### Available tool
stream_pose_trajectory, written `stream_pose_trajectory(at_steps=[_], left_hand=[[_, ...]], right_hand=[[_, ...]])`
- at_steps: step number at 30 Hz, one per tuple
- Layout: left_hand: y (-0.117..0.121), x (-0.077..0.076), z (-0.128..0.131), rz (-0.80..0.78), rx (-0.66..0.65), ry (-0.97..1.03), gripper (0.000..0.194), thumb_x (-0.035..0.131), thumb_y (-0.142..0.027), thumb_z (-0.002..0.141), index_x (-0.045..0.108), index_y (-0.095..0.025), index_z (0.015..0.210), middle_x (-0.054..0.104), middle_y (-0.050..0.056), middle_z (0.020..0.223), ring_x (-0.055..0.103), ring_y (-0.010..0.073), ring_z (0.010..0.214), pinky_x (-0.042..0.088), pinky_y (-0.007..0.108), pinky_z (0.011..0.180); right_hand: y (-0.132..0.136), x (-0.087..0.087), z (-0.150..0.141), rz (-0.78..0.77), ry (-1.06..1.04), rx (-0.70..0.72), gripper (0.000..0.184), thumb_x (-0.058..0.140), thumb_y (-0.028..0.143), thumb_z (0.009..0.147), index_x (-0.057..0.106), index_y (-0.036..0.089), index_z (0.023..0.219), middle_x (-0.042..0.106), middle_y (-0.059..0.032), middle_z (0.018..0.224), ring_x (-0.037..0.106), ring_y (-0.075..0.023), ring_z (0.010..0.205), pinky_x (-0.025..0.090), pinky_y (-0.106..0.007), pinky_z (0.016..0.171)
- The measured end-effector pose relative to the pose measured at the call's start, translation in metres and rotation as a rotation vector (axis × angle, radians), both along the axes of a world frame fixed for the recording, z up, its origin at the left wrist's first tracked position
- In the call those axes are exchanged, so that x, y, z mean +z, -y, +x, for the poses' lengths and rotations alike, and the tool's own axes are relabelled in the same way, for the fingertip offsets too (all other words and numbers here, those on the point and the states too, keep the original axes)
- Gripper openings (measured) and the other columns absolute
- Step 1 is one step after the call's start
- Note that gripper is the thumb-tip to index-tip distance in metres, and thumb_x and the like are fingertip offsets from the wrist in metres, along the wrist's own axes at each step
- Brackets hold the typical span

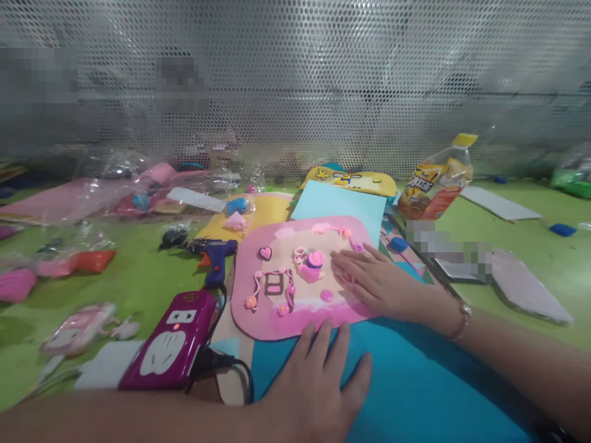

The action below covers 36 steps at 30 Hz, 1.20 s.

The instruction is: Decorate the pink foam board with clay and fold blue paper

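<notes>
A pink rounded board (244, 271) with clay decorations lies in front of me, over a blue sheet (415, 375). Near its middle sits a pink and purple clay snail (313, 266); a pink heart (265, 253) and a small square frame (274, 283) are to its left. My right hand (373, 280) lies flat on the board's right part, fingers stretched, covering what is beneath. My left hand (318, 381) is spread over the blue sheet, its fingertips at the board's front edge. I see nothing held in either hand.
A blue glue gun (218, 258) and a purple power strip (170, 341) with cables lie left of the board. Behind it are a light blue sheet (339, 203) and a yellow decorated board (360, 180). A snack-filled bottle (436, 178) stands at the back right, before a perforated metal screen (295, 80).
</notes>
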<state>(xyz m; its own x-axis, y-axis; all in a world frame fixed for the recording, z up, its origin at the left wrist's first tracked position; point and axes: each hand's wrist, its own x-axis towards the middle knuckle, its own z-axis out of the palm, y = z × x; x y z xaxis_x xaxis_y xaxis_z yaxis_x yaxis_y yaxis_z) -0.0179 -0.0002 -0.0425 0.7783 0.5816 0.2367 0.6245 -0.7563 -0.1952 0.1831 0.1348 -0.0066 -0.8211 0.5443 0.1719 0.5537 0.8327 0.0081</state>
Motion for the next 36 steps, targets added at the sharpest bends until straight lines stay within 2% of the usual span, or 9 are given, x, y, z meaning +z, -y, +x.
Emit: stream_pose_trajectory(at_steps=[6,10,12,18,25,31,34,36], left_hand=[[0.000,0.008,0.001,-0.065,0.007,-0.051,0.060,0.039,-0.044,0.091,0.027,-0.015,0.143,0.038,0.029,0.138,0.043,0.0459,0.121,0.040,0.055,0.090],[0.003,0.016,0.006,-0.166,0.078,-0.087,0.079,0.042,-0.068,0.082,0.030,-0.018,0.142,0.036,0.027,0.141,0.039,0.0462,0.124,0.036,0.057,0.094],[0.005,0.019,0.008,-0.204,0.096,-0.088,0.083,0.040,-0.072,0.080,0.030,-0.019,0.143,0.035,0.026,0.142,0.037,0.0457,0.126,0.035,0.058,0.095],[0.004,0.022,0.008,-0.236,0.098,-0.084,0.083,0.043,-0.072,0.079,0.030,-0.020,0.143,0.035,0.025,0.142,0.036,0.0467,0.126,0.035,0.059,0.095],[0.004,0.022,0.008,-0.205,0.089,-0.083,0.081,0.040,-0.072,0.081,0.033,-0.019,0.142,0.037,0.025,0.141,0.039,0.0453,0.125,0.035,0.057,0.095],[0.003,0.020,0.005,-0.223,0.031,-0.056,0.080,0.037,-0.070,0.083,0.030,-0.017,0.143,0.034,0.025,0.143,0.035,0.0454,0.127,0.031,0.057,0.097],[0.003,0.020,0.004,-0.237,0.068,-0.055,0.080,0.032,-0.071,0.084,0.030,-0.017,0.143,0.034,0.025,0.143,0.035,0.0456,0.127,0.030,0.058,0.097],[0.002,0.021,0.002,-0.266,0.049,-0.054,0.078,0.028,-0.069,0.086,0.030,-0.017,0.143,0.033,0.027,0.143,0.035,0.0462,0.127,0.031,0.059,0.096]], right_hand=[[-0.008,-0.006,-0.005,0.030,-0.015,-0.040,0.047,0.029,0.034,0.097,0.035,0.016,0.141,0.043,-0.0129,0.142,0.037,-0.0269,0.133,0.022,-0.057,0.109],[-0.012,-0.011,-0.005,0.064,-0.037,-0.060,0.050,0.030,0.037,0.097,0.033,0.014,0.142,0.040,-0.0134,0.144,0.036,-0.0285,0.133,0.019,-0.058,0.109],[-0.011,-0.009,-0.005,0.033,-0.045,-0.057,0.051,0.031,0.038,0.097,0.032,0.015,0.142,0.040,-0.0134,0.144,0.035,-0.0287,0.134,0.017,-0.059,0.109],[-0.004,0.008,-0.002,-0.131,-0.056,0.044,0.043,0.029,0.038,0.098,0.041,0.022,0.136,0.048,-0.0096,0.138,0.040,-0.0262,0.131,0.019,-0.057,0.109],[-0.007,-0.001,-0.004,-0.022,-0.037,-0.050,0.052,0.029,0.042,0.097,0.031,0.015,0.142,0.041,-0.0136,0.143,0.030,-0.0288,0.136,0.016,-0.058,0.110],[-0.004,0.003,-0.006,-0.061,-0.019,0.040,0.046,0.028,0.039,0.098,0.034,0.021,0.140,0.045,-0.0115,0.141,0.037,-0.0265,0.133,0.020,-0.057,0.108],[-0.004,0.000,-0.007,-0.015,-0.027,0.007,0.050,0.029,0.040,0.098,0.030,0.018,0.143,0.040,-0.0131,0.144,0.033,-0.0283,0.135,0.019,-0.058,0.108],[-0.004,-0.001,-0.007,0.005,-0.038,-0.029,0.051,0.030,0.041,0.097,0.034,0.016,0.141,0.042,-0.0143,0.142,0.034,-0.0297,0.134,0.018,-0.059,0.108]])
